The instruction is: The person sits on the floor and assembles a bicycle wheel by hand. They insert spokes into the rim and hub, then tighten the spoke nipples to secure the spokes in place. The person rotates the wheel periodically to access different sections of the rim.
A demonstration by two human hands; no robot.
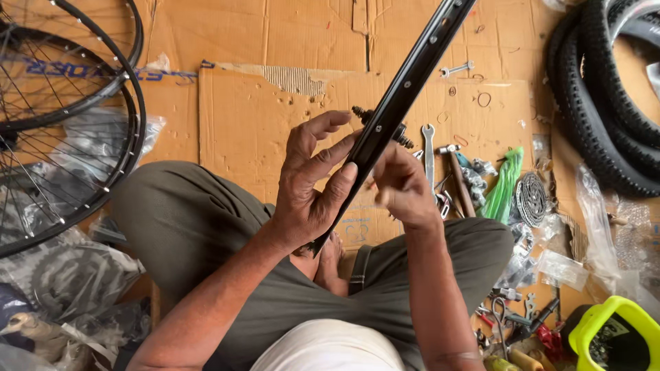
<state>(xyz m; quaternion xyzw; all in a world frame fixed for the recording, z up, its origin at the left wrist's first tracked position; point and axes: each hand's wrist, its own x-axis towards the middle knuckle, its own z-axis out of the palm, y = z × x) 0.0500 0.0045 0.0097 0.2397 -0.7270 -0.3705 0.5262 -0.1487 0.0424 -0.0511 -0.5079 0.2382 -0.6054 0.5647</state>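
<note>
- Black wheel rim: stiff, light metal hoop standing edge-on above the lap; best taken across its flat sidewalls.
- Left hand: fingers spread, palm and thumb bracing the rim.
- Right hand: fingers curled at the rim, pinching something small, unclear.

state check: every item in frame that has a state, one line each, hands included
left hand: open, fingers against the bare rim
right hand: closed at the rim's far side, grip contents hidden
bare rim: no spokes, tilted, held above the lap
hub: behind the rim, partly hidden
spoked wheels: laced, without tyres, lying flat
tyres: unmounted, piled
wrench: lying on cardboard
</note>
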